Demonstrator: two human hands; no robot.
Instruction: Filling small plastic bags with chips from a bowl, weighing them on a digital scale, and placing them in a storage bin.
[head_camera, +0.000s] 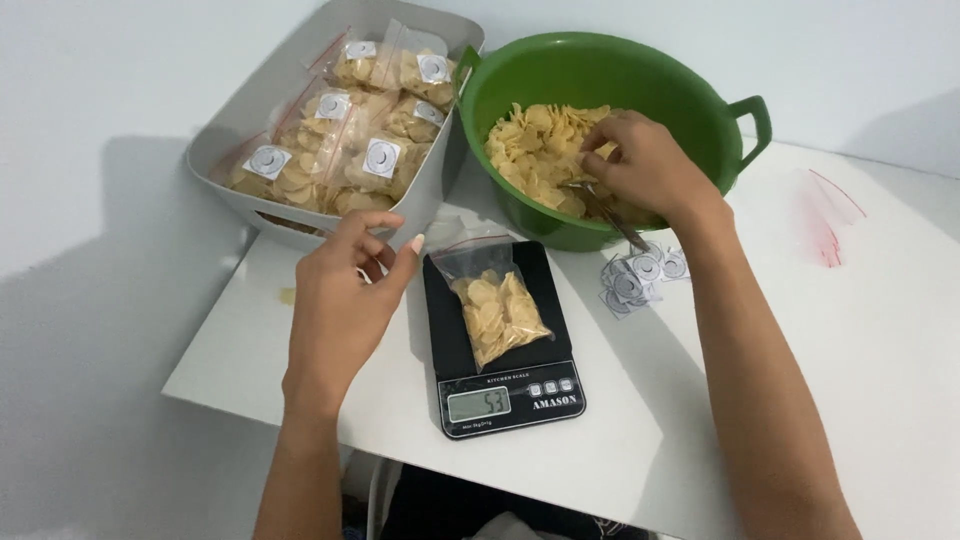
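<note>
My right hand (645, 165) is down inside the green basin (700, 95), fingers curled around the handle of a metal spoon (605, 210) that slants out over the near rim, with the fingertips pressed into the heap of pale yellow chips (535, 145) piled on the left half of the basin. My left hand (345, 290) hovers over the white table (850, 340) just left of the black kitchen scale (500, 340); its fingers are loosely bent and holding nothing, with the thumb stretched toward the open mouth of the clear bag (495, 305) lying on the scale's platform. I can't tell whether the thumb actually touches the plastic. That bag is partly filled with the same chips and lies tilted, its mouth toward the basin and its bottom toward the scale's lit display. Just right of the scale, under the basin's rim, sits a small scatter of round white stickers (640, 275). Beyond my left hand, touching the basin's left side, a grey tub (225, 150) holds several filled, sealed chip bags, each with a round white label on top. Far right on the table lies an empty clear bag with a red strip (825, 215).
</note>
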